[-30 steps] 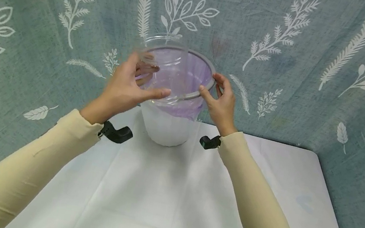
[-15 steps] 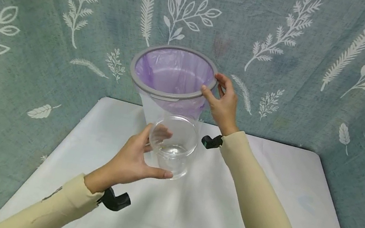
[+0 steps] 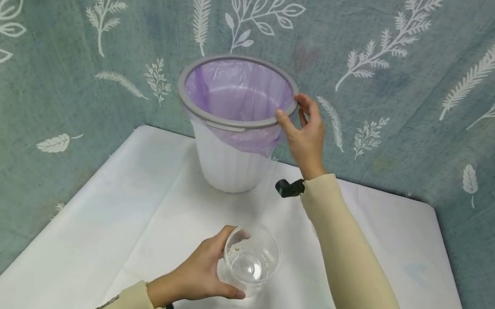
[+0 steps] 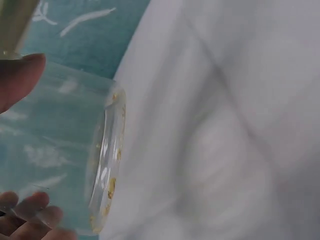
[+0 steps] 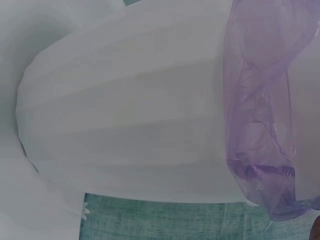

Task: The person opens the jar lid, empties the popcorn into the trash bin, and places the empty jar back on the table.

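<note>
My left hand (image 3: 205,271) grips a clear plastic cup (image 3: 265,246) by its side, thumb on the near side and fingers behind it. Small yellowish bits cling round the cup's base in the left wrist view, where the clear wall (image 4: 60,130) shows between thumb and fingers. Farther back stands a white trash bin (image 3: 230,165) with a grey rim ring (image 3: 228,121) and a purple bag (image 3: 239,89) lining it. My right hand (image 3: 306,137) pinches the right side of that ring. The bag's folded edge (image 5: 260,110) hangs over the ribbed bin wall in the right wrist view.
A white cloth (image 3: 344,282) covers the table. Teal leaf-patterned curtains (image 3: 153,11) stand behind the bin and along both sides. The bin sits near the table's back edge.
My left hand has brought the cup from over the bin's mouth down and toward me, low above or on the table. My right hand keeps its hold on the rim ring.
</note>
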Tool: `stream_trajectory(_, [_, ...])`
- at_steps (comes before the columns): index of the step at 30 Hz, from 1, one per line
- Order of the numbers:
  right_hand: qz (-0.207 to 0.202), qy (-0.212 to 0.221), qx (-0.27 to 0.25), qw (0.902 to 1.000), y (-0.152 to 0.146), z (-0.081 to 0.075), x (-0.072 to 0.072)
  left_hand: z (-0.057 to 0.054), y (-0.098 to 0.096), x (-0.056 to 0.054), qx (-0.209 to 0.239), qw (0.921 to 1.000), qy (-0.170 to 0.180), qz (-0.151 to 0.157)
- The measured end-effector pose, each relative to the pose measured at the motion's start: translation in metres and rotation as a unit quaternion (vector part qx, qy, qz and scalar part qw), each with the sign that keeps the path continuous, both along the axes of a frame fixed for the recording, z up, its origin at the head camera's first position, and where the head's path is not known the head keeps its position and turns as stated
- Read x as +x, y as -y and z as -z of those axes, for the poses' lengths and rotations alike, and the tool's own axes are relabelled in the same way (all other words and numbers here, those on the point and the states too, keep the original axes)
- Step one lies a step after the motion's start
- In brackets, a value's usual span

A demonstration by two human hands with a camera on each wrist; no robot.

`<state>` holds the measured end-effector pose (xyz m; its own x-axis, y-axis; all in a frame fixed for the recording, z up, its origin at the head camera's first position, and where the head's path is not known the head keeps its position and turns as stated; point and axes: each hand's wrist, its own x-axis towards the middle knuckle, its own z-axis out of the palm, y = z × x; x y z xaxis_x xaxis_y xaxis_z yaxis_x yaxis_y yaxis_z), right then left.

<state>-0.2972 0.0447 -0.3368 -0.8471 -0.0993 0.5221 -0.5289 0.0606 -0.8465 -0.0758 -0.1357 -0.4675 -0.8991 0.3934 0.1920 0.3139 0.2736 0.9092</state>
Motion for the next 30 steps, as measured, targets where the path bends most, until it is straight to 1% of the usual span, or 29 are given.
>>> stream_trajectory(3, [0.000,0.006,0.002,1.0000,0.000,-0.008,0.010,0.014,-0.002,0.002,-0.019,0.9997,0.015,-0.008])
stream_trajectory(6, [0.000,0.007,0.002,1.0000,0.000,-0.012,0.014,0.027,-0.003,0.002,-0.035,0.9990,0.023,-0.013])
stream_trajectory(10, [-0.001,0.004,0.000,1.0000,0.000,-0.013,0.015,0.041,-0.004,0.001,-0.044,0.9986,0.027,-0.007])
stream_trajectory(13, [0.000,0.005,-0.002,1.0000,0.001,-0.012,0.014,0.049,-0.004,0.001,-0.044,0.9986,0.030,0.000])
stream_trajectory(21, [-0.004,0.013,-0.009,0.9999,0.002,-0.009,0.010,0.058,-0.004,-0.001,-0.043,0.9983,0.040,-0.001])
stream_trajectory(26, [-0.004,0.014,-0.010,0.9998,0.002,-0.009,0.010,0.063,-0.006,-0.002,-0.045,0.9982,0.039,-0.002])
stream_trajectory(30, [0.001,0.012,-0.007,0.9999,0.002,-0.009,0.011,0.065,-0.007,-0.003,-0.045,0.9983,0.037,-0.001])
